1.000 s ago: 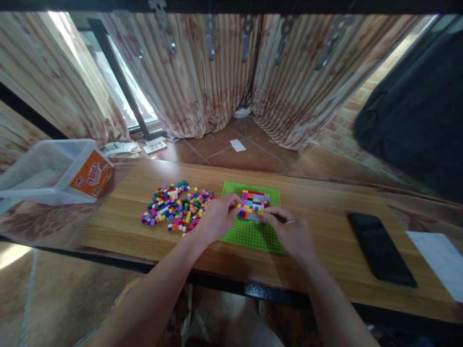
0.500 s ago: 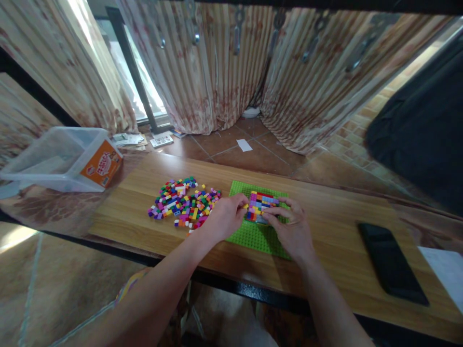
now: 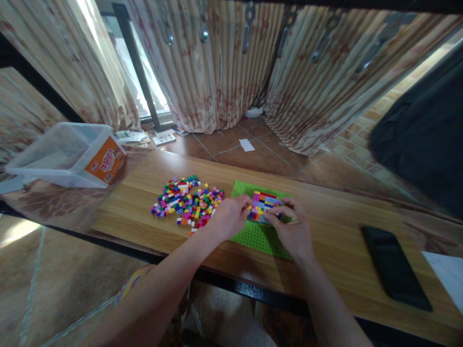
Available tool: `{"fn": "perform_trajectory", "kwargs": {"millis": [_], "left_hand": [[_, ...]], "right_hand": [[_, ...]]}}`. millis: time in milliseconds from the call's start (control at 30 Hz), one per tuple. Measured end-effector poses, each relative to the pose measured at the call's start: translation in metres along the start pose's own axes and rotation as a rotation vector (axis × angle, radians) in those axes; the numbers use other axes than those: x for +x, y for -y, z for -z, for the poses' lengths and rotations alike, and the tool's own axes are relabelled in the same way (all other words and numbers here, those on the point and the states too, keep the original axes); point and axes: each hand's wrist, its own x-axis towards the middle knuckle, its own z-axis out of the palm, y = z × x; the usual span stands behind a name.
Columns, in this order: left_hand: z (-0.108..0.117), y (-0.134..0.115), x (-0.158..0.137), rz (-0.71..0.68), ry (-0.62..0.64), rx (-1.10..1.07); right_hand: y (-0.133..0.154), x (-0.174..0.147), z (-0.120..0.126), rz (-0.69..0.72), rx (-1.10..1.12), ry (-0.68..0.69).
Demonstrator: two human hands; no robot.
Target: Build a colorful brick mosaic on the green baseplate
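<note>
A multicoloured block of stacked toy bricks (image 3: 264, 201) stands on a green studded baseplate (image 3: 258, 241). At its left edge, my left hand (image 3: 233, 217) pinches a small yellow brick (image 3: 249, 207) between thumb and fingertips. My right hand (image 3: 292, 226) grips the block from the right, thumb at the near side and fingers curled over the far right. These fingers cover part of the block's right side. Loose coloured bricks (image 3: 184, 200) lie in a spread pile left of the baseplate, partly behind my left hand.
A wooden board (image 3: 333, 231) carries all of this, with a black phone (image 3: 396, 267) at its right end. Beyond the left end stands a clear plastic bin (image 3: 72, 159) with an orange label. A white sheet (image 3: 444, 274) lies at the far right; curtains (image 3: 231, 72) hang behind.
The whole view has shifted slightly to the right. Both hands stay at the brick block, with hardly any change in their grip.
</note>
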Motion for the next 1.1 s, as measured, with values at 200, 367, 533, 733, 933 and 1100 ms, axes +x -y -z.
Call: {"fn": "perform_trajectory", "kwargs": {"millis": [200,367,533,733,933,1100], "left_hand": [[0.000,-0.002,0.000,0.013,0.011,-0.006],[-0.001,-0.002,0.000,-0.007,0.007,-0.058],[0.002,-0.002,0.001,0.004,-0.017,-0.202],[-0.001,-0.002,0.002,-0.007,-0.016,-0.412],[-0.005,-0.011,0.001,-0.020,0.007,-0.523],[-0.007,-0.012,-0.001,-0.006,0.034,-0.550]], "right_hand": [[0.002,0.001,0.000,-0.027,0.026,0.007],[0.001,0.000,-0.002,-0.038,0.022,0.015],[-0.002,0.000,0.003,-0.004,0.014,0.017],[0.010,-0.003,0.011,0.067,0.054,-0.037],[0.024,-0.009,0.005,0.122,0.112,0.059],[0.026,-0.010,0.003,0.054,0.203,0.110]]}}
